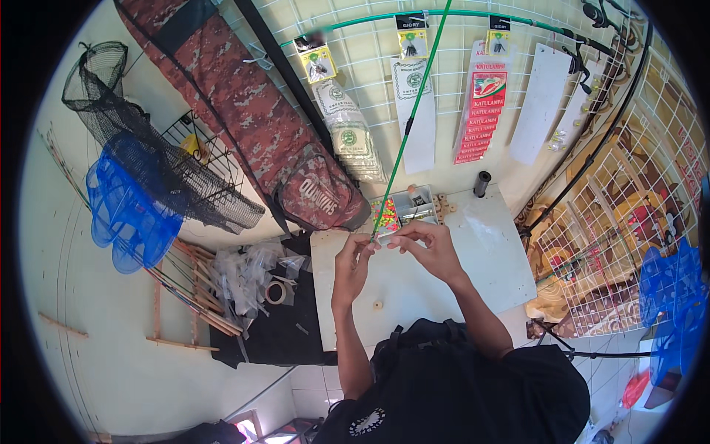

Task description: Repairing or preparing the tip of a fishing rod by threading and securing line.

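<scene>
A thin green fishing rod slants down from the top of the view to just above the white table. My left hand pinches its lower end between thumb and fingertips. Close beside it, my right hand is closed in a pinch, its fingertips almost meeting the left ones. What lies between the right fingertips is too small to make out. Just beyond the hands sits a compartment tray with small bright pink, yellow and green pieces in one section and other small parts in another.
On the white table stand a black cylinder and a small round piece. A tape roll and clear plastic bags lie at left. A red camouflage rod bag leans beside packets on a wall grid.
</scene>
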Available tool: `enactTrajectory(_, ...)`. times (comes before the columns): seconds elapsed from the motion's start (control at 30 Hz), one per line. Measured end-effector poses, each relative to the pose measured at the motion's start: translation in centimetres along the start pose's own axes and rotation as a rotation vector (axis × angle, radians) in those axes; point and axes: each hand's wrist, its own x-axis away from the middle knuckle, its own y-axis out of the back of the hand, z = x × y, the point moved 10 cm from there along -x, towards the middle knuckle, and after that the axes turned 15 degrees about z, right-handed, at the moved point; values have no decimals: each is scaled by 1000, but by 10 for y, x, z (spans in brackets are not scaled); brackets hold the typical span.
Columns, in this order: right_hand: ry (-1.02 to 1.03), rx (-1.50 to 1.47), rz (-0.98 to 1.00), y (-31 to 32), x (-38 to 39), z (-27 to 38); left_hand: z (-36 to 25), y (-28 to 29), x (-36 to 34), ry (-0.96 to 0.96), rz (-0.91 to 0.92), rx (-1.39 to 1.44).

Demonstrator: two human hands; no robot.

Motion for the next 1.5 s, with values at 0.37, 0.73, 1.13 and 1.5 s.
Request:
enactTrajectory(0.37,-92,85,-184,32,8,-2,14,-4,1,48,53,79)
enactTrajectory(0.73,-6,7,-257,42,3,2,4,3,-6,16,-58,9)
enactTrajectory(1.13,45,50,-380,88,11,6,9,11,-15,42,-103,-85)
enactTrajectory(1.5,132,-467,-426,89,11,5,26,-7,-15,102,-71,-244)
